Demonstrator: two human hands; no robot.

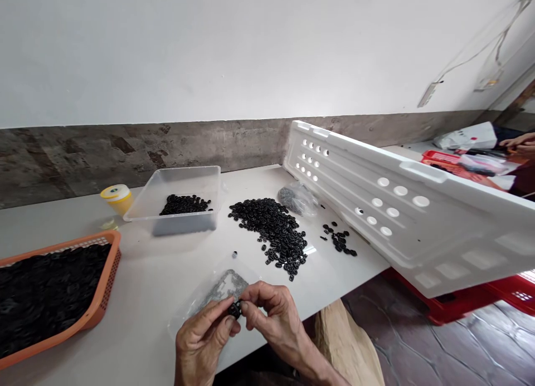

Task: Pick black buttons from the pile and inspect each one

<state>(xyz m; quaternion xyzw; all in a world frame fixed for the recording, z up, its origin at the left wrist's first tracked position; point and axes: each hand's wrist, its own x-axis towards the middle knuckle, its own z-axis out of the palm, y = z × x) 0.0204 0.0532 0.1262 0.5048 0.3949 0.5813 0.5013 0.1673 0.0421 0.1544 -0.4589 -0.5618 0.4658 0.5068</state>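
Observation:
Close to the table's front edge, my left hand (205, 335) pinches a small black plastic part (234, 310) between thumb and fingertips. My right hand (273, 314) meets it there, its thumb and forefinger closed at the part's right side; whatever those fingertips hold is too small to name. Beneath both hands lies a clear plastic bag (209, 292) with small grey metallic pieces (229, 284) on or in it. Just beyond is a tiny dark piece (234, 254). A large heap of small black oval parts (271, 227) spreads ahead of my hands.
On the left are an orange basket (109, 274) full of black parts, a clear bin (178, 177) and a yellow-white tub (117, 198). A knotted bag (297, 199) and scattered black parts (340, 240) lie near a tilted white perforated panel (355, 180). Another person's hand (522, 145) shows far right.

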